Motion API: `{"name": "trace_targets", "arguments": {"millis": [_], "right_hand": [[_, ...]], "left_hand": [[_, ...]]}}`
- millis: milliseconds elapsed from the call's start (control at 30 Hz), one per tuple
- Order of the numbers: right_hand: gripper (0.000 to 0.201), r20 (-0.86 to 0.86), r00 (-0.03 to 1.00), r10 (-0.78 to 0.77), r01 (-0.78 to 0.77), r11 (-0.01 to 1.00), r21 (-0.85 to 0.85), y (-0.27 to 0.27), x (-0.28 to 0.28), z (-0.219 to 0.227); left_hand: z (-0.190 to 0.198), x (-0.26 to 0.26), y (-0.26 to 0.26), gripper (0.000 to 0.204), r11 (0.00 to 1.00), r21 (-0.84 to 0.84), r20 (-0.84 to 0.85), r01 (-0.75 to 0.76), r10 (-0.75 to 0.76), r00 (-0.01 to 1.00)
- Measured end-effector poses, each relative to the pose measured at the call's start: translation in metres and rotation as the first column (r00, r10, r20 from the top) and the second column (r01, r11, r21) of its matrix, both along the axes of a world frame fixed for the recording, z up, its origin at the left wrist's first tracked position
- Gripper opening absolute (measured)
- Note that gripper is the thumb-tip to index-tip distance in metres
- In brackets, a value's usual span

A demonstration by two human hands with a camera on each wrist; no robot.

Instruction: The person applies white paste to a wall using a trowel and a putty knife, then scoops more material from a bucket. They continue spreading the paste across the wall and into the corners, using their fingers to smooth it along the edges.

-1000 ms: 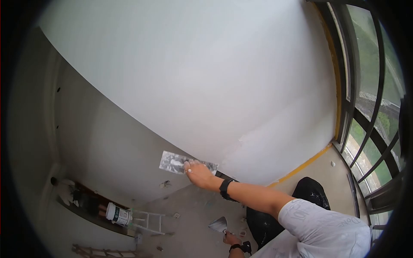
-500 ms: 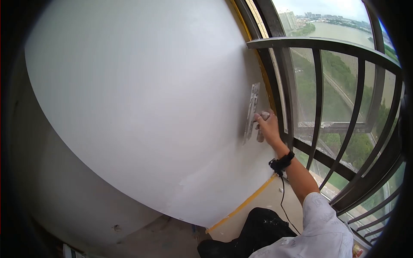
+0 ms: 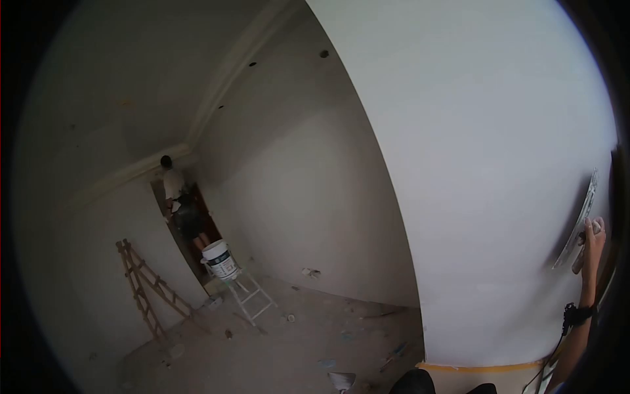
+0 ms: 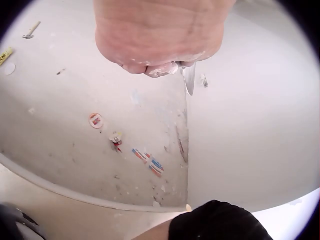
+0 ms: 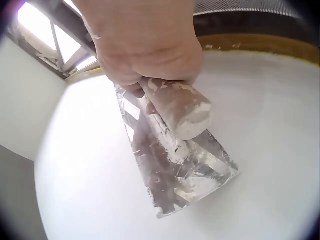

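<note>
My right hand grips the handle of a plastering trowel at the far right of the head view. The long metal blade stands tilted along the white wall. In the right wrist view, the plaster-smeared trowel lies flat-side toward the wall, with my right hand wrapped round its pale round handle. My left hand shows as a curled fist with white plaster on its fingers, holding a putty knife. The putty knife's blade peeks in at the head view's bottom edge; its handle is hidden there.
Yellow tape runs along the wall's foot. Across the room, another person stands raised by a doorway, near a white bucket on a metal stepladder. A wooden ladder stands at left. Scraps litter the floor.
The trowel went from low at the wall's left edge to the wall beside the window frame, where it remains. My head view swung toward the window, then left to the room.
</note>
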State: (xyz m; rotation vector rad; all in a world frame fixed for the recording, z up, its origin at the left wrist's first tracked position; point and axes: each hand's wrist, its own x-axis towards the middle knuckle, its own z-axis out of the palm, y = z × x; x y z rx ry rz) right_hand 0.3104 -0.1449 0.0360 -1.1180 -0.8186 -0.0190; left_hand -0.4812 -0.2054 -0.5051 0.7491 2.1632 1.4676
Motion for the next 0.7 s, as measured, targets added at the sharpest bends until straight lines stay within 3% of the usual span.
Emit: {"name": "trace_targets", "arguments": {"millis": [33,67,100,133,167,233,267,333,367,433,467,533,600,700], "right_hand": [[0.036,0.044,0.998,-0.042,0.041,0.999,0.006,0.007,-0.032,0.011],[0.036,0.089,0.991,-0.098,0.098,0.995,0.013,0.007,-0.06,0.022],[0.034,0.122,0.985,-0.12,0.112,0.992,0.065,0.015,-0.091,0.026],[0.03,0.159,0.987,0.0,0.007,0.999,-0.04,0.012,-0.12,0.039],[0.026,0.243,0.966,-0.089,0.092,0.996,-0.002,0.023,-0.15,0.039],[0.022,0.309,0.951,-0.025,0.039,0.998,-0.04,0.026,-0.213,0.054],[0.021,0.353,0.934,-0.049,0.06,0.998,-0.02,0.018,-0.249,0.065],[0.021,0.491,0.868,-0.077,0.064,0.997,0.043,0.044,-0.287,0.053],[0.022,0.528,0.845,-0.09,0.065,0.996,0.066,0.047,-0.309,0.055],[0.023,0.48,0.87,0.114,-0.128,0.992,-0.003,0.044,-0.346,0.061],[0.023,0.483,0.865,0.14,-0.151,0.988,-0.017,0.054,-0.358,0.058],[0.029,0.624,0.76,0.181,-0.189,0.98,-0.054,0.068,-0.388,0.046],[0.028,0.619,0.72,0.314,-0.279,0.947,-0.157,0.054,-0.406,0.038],[0.024,0.566,0.624,0.539,-0.442,0.841,-0.312,0.014,-0.445,0.023]], "left_hand": [[0.001,0.006,0.002,0.036,0.984,0.177,0.309,0.024,-0.079,0.948],[0.0,0.01,0.005,0.036,0.984,0.178,0.308,0.011,-0.066,0.949],[-0.001,0.015,0.006,0.034,0.976,0.219,0.411,-0.002,-0.09,0.907],[0.002,0.021,0.004,0.033,0.966,0.259,0.507,-0.02,-0.118,0.854],[0.003,0.023,-0.001,0.031,0.954,0.295,0.595,-0.045,-0.146,0.791],[0.009,0.02,-0.014,0.028,0.926,0.358,0.741,-0.118,-0.205,0.639],[0.015,0.016,-0.023,0.028,0.926,0.352,0.743,-0.137,-0.187,0.642],[0.057,0.023,-0.053,0.024,0.877,0.459,0.842,-0.142,-0.377,0.387],[0.086,0.036,-0.068,0.024,0.88,0.448,0.847,-0.161,-0.359,0.391],[0.133,0.056,-0.096,0.022,0.809,0.52,0.701,-0.275,-0.22,0.679],[0.135,0.044,-0.107,0.022,0.809,0.508,0.707,-0.296,-0.196,0.68],[0.133,0.011,-0.152,0.025,0.914,0.268,0.573,-0.305,0.103,0.813],[0.17,0.01,-0.192,0.022,0.846,0.284,0.642,-0.452,0.182,0.744],[0.217,0.0,-0.262,0.024,0.762,0.347,0.678,-0.546,0.198,0.708]]}}
